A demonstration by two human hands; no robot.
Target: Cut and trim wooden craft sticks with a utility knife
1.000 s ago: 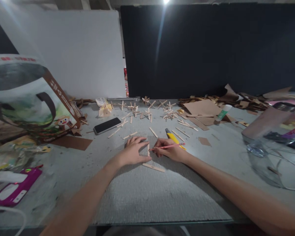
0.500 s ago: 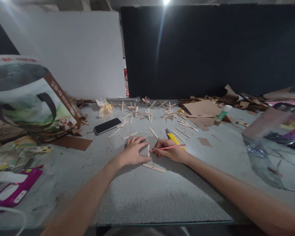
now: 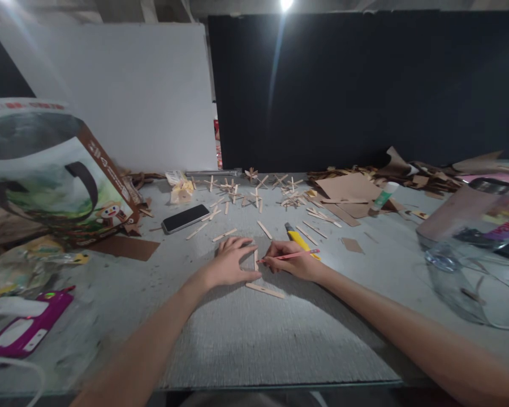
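Note:
My right hand (image 3: 292, 261) is closed round a pink pencil (image 3: 294, 255), whose tip meets the edge of a short wooden craft stick (image 3: 255, 261). That stick lies upright in view on the table, pinned between the index finger and thumb of my left hand (image 3: 232, 261), one at each end. Just below the left thumb, a second craft stick (image 3: 265, 291) lies slantwise with a small dark mark on it. A yellow utility knife (image 3: 299, 238) rests behind my right hand, partly hidden by it.
Several loose and crossed sticks (image 3: 233, 192) are spread at the back. A phone (image 3: 185, 218) lies left of them. Cardboard sheets (image 3: 348, 186) and a glue tube (image 3: 384, 196) are at back right. A large printed bag (image 3: 63, 175) and a purple device (image 3: 29, 323) stand left; a tumbler (image 3: 462, 209) is right.
Both hands keep almost the same pose and place. The pencil shows barely any shift, and the sticks stay put.

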